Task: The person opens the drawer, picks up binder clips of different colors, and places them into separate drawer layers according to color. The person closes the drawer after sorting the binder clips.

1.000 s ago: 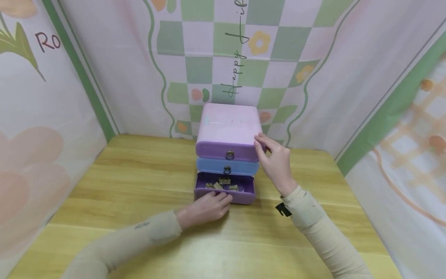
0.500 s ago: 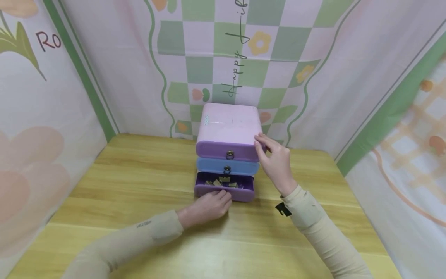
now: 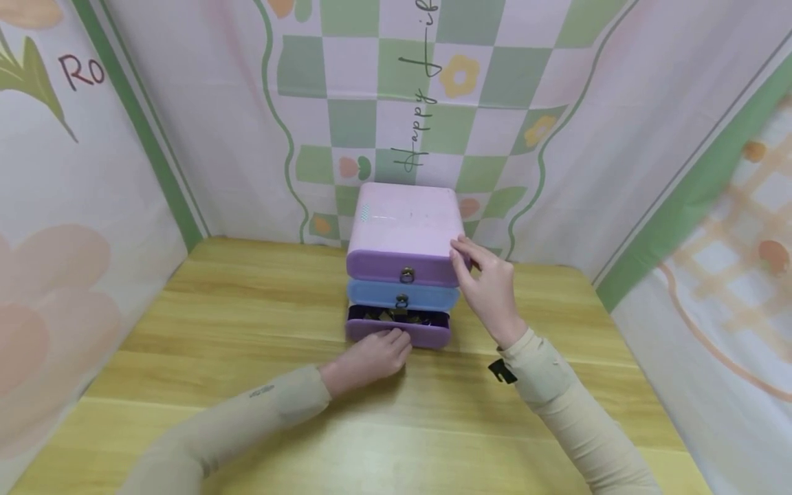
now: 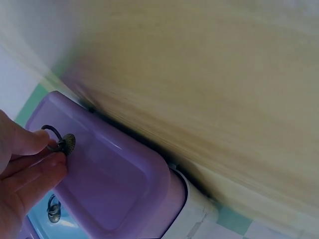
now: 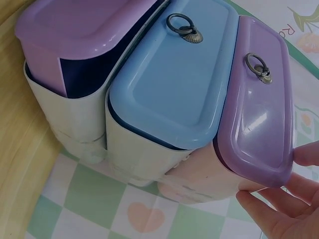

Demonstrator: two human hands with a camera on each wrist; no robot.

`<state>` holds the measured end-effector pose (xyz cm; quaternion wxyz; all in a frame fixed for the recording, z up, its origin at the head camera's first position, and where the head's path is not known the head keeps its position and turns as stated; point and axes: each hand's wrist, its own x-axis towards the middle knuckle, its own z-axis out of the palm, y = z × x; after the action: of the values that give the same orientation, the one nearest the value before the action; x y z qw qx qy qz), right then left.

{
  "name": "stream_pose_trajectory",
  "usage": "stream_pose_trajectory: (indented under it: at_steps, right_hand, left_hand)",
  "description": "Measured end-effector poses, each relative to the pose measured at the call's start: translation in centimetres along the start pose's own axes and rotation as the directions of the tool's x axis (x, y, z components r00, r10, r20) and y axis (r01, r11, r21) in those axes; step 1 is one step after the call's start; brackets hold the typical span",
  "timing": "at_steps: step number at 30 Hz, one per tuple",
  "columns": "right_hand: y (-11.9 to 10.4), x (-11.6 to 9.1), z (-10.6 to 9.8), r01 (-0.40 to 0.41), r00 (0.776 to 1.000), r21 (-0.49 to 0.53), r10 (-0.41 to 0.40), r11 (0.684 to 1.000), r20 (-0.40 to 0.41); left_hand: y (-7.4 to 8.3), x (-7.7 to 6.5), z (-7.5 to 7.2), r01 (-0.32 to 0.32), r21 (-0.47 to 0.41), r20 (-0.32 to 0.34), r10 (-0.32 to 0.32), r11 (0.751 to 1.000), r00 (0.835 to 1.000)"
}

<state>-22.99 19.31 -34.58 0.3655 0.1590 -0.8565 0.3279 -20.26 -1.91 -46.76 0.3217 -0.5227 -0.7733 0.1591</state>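
Note:
A small three-tier drawer unit (image 3: 408,220) has a pink top and purple, blue and purple fronts. Its bottom drawer (image 3: 427,335) sticks out partway, with several gold-coloured clips (image 3: 386,316) partly visible inside. My left hand (image 3: 371,357) is at that drawer's front; in the left wrist view its thumb and fingers pinch the dark metal ring pull (image 4: 69,144). At the unit's upper right front corner, my right hand (image 3: 491,292) holds on with thumb and fingertips around the edge of the top purple drawer (image 5: 259,114). The blue middle drawer (image 5: 174,79) looks pushed in.
A wooden table (image 3: 247,302) carries the unit near its back edge. Behind it hangs a green and white checked cloth (image 3: 353,124), and printed cloths close off both sides. A black tab (image 3: 502,371) hangs by the right sleeve.
The bottom drawer has slid inward, pushed by my left hand, and less of its inside and the clips shows. My right hand has stayed at the upper corner.

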Motion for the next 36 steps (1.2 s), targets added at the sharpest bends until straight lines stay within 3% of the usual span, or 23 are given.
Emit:
stream_pose_trajectory:
  at_steps: [11, 36]
  right_hand:
    - [0.1, 0.0, 0.0, 0.000, 1.000, 0.005, 0.000, 1.000, 0.006]
    - [0.0, 0.0, -0.1, -0.003, 1.000, 0.005, 0.003, 1.000, 0.008]
  left_hand:
    - [-0.1, 0.9, 1.3, 0.010, 0.043, -0.003, -0.010, 0.999, 1.000]
    - [-1.1, 1.8, 1.6, 0.045, 0.027, 0.057, -0.047, 0.999, 0.997]
